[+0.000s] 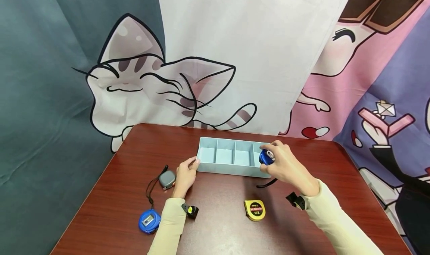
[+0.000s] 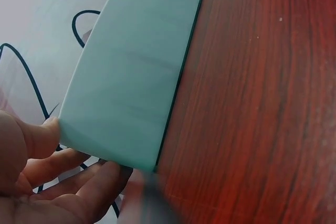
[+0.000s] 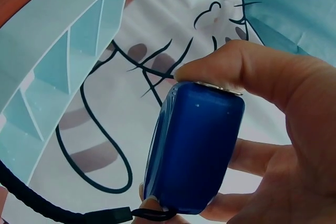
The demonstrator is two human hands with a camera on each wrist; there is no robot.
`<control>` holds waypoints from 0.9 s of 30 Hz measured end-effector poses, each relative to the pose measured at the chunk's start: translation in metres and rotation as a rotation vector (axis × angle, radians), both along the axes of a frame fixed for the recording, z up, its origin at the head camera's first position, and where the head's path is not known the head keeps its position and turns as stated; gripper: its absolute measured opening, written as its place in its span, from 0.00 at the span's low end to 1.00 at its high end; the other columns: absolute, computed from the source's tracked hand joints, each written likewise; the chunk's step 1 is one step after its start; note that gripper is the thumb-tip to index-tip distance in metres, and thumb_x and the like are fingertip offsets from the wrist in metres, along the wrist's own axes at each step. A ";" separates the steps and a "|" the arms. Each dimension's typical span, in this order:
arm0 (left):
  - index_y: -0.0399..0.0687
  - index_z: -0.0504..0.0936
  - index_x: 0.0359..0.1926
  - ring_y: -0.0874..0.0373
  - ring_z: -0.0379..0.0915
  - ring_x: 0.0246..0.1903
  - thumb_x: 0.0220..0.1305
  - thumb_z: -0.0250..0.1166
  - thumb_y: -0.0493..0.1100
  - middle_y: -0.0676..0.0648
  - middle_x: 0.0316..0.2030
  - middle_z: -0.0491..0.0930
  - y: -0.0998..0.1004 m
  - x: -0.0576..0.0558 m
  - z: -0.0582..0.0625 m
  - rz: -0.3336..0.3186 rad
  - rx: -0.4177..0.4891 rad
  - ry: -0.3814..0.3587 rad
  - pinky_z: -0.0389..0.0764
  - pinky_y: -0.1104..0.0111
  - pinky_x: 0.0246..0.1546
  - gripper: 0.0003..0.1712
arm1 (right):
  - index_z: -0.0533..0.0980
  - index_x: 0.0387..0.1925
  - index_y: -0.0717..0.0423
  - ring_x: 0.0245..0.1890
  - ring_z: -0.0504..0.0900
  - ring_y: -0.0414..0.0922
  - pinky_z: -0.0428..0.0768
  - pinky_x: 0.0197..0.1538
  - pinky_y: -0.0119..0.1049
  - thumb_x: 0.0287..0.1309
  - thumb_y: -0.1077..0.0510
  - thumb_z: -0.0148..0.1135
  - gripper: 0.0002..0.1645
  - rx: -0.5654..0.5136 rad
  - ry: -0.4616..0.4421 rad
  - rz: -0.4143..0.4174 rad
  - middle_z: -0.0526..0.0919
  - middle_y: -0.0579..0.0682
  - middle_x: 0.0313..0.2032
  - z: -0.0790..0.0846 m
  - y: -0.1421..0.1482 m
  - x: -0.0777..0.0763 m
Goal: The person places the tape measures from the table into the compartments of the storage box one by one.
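A light-blue four-section tray (image 1: 231,169) lies across the far part of the table. Its left end is gripped by my left hand (image 1: 184,176); in the left wrist view the thumb is at the rim of the tray (image 2: 126,77), with curled fingers against the end wall. Over the rightmost section, my right hand (image 1: 285,163) holds a blue tape measure (image 3: 202,145) between thumb and fingers. A black wrist strap (image 3: 58,211) hangs from it. The tray sections that show have nothing in them; the rightmost is partly hidden by the right hand.
Left of the left hand lies a grey tape measure (image 1: 167,179) with a black strap. Nearer the front is another blue tape measure (image 1: 149,221), beside the left sleeve. A yellow tape measure (image 1: 255,210) lies between the forearms. A printed cloth (image 1: 262,61) hangs behind the table.
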State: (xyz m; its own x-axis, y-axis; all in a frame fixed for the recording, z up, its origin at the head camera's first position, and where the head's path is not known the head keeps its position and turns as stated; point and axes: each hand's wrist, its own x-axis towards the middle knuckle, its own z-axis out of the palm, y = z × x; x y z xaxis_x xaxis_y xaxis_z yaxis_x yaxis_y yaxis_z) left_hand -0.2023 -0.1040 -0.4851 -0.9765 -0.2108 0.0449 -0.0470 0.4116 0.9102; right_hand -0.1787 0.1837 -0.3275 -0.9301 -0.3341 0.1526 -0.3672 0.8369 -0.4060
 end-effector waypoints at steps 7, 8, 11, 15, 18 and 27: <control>0.54 0.74 0.48 0.60 0.71 0.37 0.54 0.53 0.55 0.51 0.37 0.76 0.000 0.000 0.002 0.008 -0.005 0.006 0.71 0.62 0.37 0.21 | 0.72 0.45 0.54 0.38 0.61 0.52 0.71 0.29 0.37 0.33 0.54 0.63 0.29 -0.001 0.014 0.018 0.66 0.53 0.38 0.003 -0.010 -0.003; 0.54 0.74 0.48 0.60 0.71 0.37 0.54 0.53 0.55 0.51 0.37 0.76 0.000 0.000 0.002 0.006 -0.003 0.004 0.71 0.62 0.37 0.21 | 0.72 0.44 0.54 0.38 0.61 0.52 0.71 0.29 0.37 0.33 0.54 0.63 0.29 -0.003 0.012 0.021 0.66 0.53 0.39 0.003 -0.012 -0.003; 0.54 0.74 0.48 0.60 0.71 0.38 0.54 0.53 0.56 0.51 0.38 0.76 -0.001 0.001 0.002 -0.002 -0.001 -0.005 0.71 0.62 0.37 0.22 | 0.72 0.44 0.54 0.38 0.61 0.52 0.71 0.29 0.37 0.33 0.54 0.62 0.28 -0.005 0.009 0.024 0.67 0.53 0.39 0.004 -0.017 -0.005; 0.54 0.74 0.48 0.59 0.71 0.39 0.54 0.53 0.57 0.51 0.38 0.76 -0.002 0.001 0.001 -0.005 0.001 -0.006 0.71 0.62 0.37 0.22 | 0.72 0.43 0.53 0.39 0.61 0.53 0.72 0.28 0.36 0.33 0.55 0.62 0.27 -0.019 -0.007 0.032 0.66 0.53 0.39 0.006 -0.024 -0.007; 0.53 0.73 0.48 0.60 0.71 0.38 0.54 0.53 0.56 0.51 0.38 0.76 -0.002 0.001 0.000 -0.012 0.008 0.005 0.71 0.62 0.37 0.22 | 0.71 0.43 0.52 0.39 0.61 0.53 0.72 0.27 0.35 0.33 0.55 0.61 0.27 -0.023 -0.024 0.030 0.66 0.52 0.39 0.007 -0.031 -0.009; 0.56 0.74 0.47 0.61 0.72 0.37 0.55 0.54 0.54 0.52 0.36 0.77 -0.001 0.001 0.001 -0.013 0.022 0.006 0.71 0.62 0.37 0.19 | 0.72 0.43 0.50 0.36 0.63 0.51 0.71 0.28 0.36 0.32 0.53 0.62 0.27 0.016 -0.043 0.039 0.68 0.52 0.37 0.007 -0.050 -0.019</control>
State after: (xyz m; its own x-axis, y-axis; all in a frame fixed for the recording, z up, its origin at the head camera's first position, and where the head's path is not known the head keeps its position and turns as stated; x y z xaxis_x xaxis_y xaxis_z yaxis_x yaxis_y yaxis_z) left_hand -0.2014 -0.1051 -0.4839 -0.9789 -0.1988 0.0463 -0.0362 0.3922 0.9192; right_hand -0.1982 0.1335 -0.3200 -0.9218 -0.3727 0.1069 -0.3824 0.8286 -0.4089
